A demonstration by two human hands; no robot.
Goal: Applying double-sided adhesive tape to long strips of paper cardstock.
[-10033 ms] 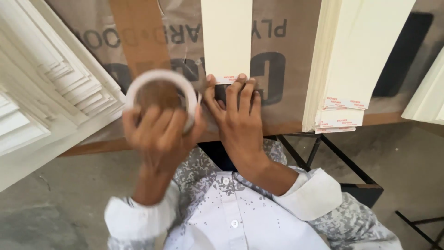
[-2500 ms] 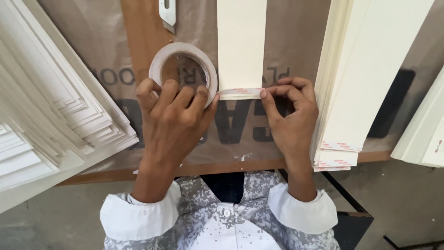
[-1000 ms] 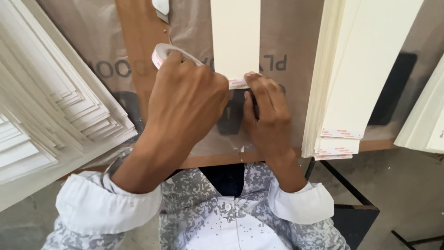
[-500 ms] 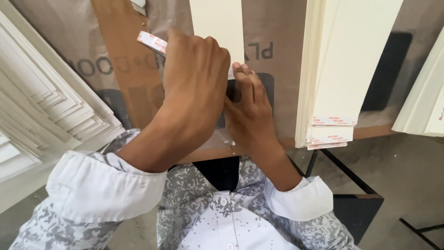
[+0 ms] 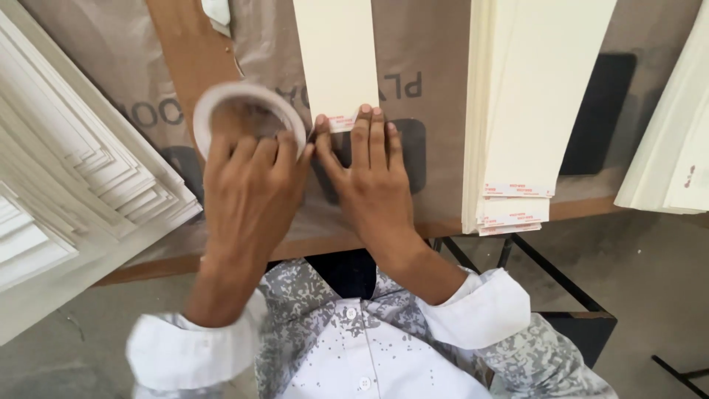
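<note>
The left hand (image 5: 247, 196) is gripping a roll of tape (image 5: 249, 117) — fingers curling over its lower rim, the ring standing up off the surface (image 5: 443, 74) a little back from the front edge, its outline blurring slightly. Just beside it, the right hand (image 5: 369, 185) is lying flat and released, fingertips (image 5: 364, 117) pressing down on the near end of a cream strip (image 5: 336, 59) that is running from there toward the far edge. A band of tape with red markings is showing across that end, right under the fingertips. The two hands are almost touching at the thumbs. Toward the right edge a stack of cream strips (image 5: 532, 103) is lying lengthwise, its taped ends overhanging the front edge — and along the left edge a fanned pile of white moulded panels (image 5: 81, 185) is spreading out.
</note>
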